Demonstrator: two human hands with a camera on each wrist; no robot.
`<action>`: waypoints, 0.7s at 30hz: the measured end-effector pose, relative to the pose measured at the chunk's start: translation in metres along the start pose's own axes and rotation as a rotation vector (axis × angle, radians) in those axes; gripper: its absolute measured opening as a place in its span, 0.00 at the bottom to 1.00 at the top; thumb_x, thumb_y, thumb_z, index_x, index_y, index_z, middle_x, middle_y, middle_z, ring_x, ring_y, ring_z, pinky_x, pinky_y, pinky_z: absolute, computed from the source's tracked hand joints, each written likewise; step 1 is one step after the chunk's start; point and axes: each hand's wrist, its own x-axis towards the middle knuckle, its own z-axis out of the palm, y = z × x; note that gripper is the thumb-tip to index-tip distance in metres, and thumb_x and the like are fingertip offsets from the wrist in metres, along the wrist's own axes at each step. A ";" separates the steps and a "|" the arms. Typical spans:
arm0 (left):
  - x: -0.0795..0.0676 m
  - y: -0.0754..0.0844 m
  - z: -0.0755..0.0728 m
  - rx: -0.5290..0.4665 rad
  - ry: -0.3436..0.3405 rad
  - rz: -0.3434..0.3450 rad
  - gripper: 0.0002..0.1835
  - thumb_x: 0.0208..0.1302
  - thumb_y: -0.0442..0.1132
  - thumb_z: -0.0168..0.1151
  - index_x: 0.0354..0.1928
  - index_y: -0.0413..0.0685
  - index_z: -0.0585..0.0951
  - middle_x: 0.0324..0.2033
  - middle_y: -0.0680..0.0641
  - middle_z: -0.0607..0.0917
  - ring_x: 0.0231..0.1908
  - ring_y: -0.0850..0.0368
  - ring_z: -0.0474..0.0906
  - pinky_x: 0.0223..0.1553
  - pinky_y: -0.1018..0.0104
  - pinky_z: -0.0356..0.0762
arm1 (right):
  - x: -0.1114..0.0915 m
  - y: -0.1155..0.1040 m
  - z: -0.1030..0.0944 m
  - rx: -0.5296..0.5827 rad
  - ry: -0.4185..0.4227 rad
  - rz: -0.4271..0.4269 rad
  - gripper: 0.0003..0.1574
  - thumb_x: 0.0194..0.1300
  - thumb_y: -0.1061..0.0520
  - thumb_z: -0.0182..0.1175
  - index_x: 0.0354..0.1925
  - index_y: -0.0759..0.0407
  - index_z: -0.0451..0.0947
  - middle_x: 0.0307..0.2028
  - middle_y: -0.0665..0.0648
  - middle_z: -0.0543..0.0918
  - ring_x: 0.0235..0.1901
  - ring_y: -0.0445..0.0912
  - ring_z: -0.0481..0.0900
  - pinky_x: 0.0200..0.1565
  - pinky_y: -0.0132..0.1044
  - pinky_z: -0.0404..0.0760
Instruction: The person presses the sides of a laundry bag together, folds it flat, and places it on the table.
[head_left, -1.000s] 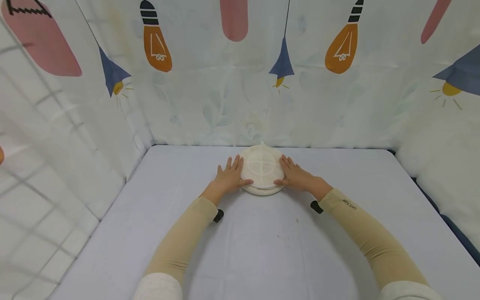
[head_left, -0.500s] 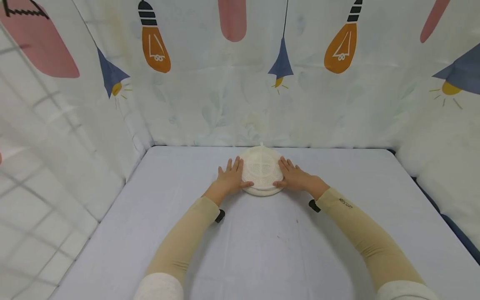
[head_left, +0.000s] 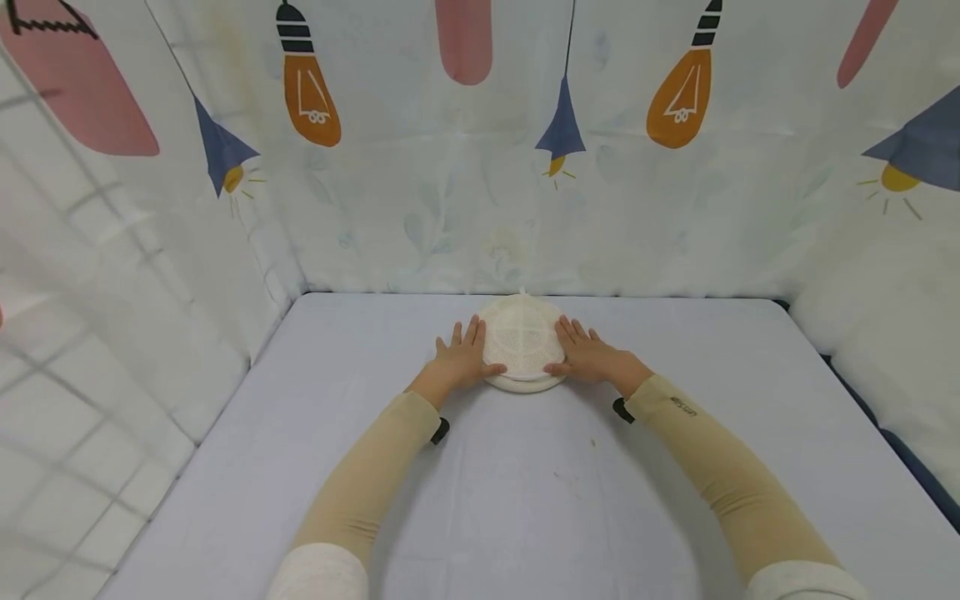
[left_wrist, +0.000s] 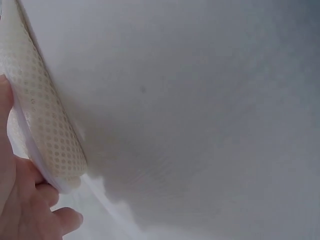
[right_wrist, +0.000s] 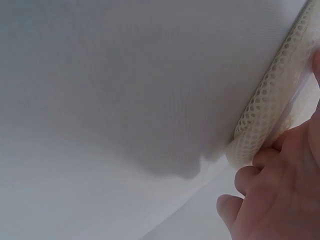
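Observation:
A round, cream mesh laundry bag [head_left: 522, 337] lies near the far edge of the table, a domed upper part over a wider bottom rim. My left hand [head_left: 459, 354] touches its left side, fingers straight and spread, thumb along its front. On the opposite side, my right hand [head_left: 591, 352] mirrors this, thumb tip on the near face. In the left wrist view, the honeycomb mesh [left_wrist: 55, 135] and a pale binding show beside my fingers. The right wrist view has the bag's mesh edge [right_wrist: 265, 105] low against the table, my fingertips along it.
A white cloth covers the table [head_left: 517, 500]. Behind it hangs a curtain [head_left: 420, 200] printed with bulbs and lamps, close beyond the bag. Fabric walls enclose the left and right sides. Small dark wrist cameras [head_left: 440, 431] sit under both wrists.
The bag's upper part sits slightly lower over its bottom rim. My right forearm has shifted a little left; both hands stay at the bag's sides.

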 end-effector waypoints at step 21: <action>0.006 -0.003 0.001 -0.018 -0.006 0.024 0.55 0.59 0.71 0.43 0.71 0.44 0.32 0.71 0.43 0.31 0.69 0.44 0.29 0.62 0.37 0.39 | -0.007 -0.005 -0.004 0.040 0.052 -0.019 0.58 0.67 0.35 0.46 0.70 0.70 0.29 0.70 0.66 0.31 0.69 0.59 0.29 0.65 0.56 0.38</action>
